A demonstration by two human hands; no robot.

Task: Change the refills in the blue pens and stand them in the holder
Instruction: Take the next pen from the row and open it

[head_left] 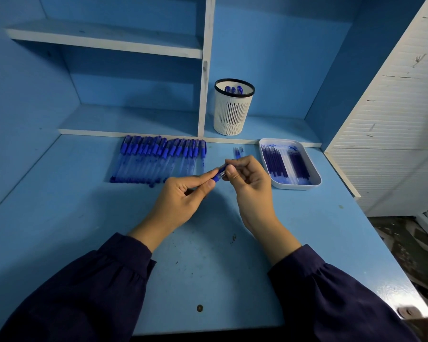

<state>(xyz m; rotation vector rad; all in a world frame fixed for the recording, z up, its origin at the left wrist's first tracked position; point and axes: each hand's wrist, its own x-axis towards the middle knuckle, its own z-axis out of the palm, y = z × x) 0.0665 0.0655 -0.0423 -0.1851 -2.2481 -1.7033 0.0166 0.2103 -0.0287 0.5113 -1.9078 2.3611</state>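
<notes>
Both hands hold one blue pen [220, 173] above the middle of the desk. My left hand [183, 196] pinches its lower end between thumb and fingers. My right hand [248, 178] curls round the upper part, hiding most of the barrel. A row of several blue pens [158, 160] lies side by side at the back of the desk. A white slotted pen holder [233, 112] with a black rim stands on the low shelf behind, with three blue pens upright in it. A white tray [304, 185] on the right holds several refills. A few loose refills [238, 152] lie just beyond my right hand.
The blue desk [84, 218] has a raised shelf ledge [134, 132] along its back and a white divider [204, 95] left of the holder. A white slatted panel [393, 132] stands close on the right. The desk's right edge drops to a dark floor.
</notes>
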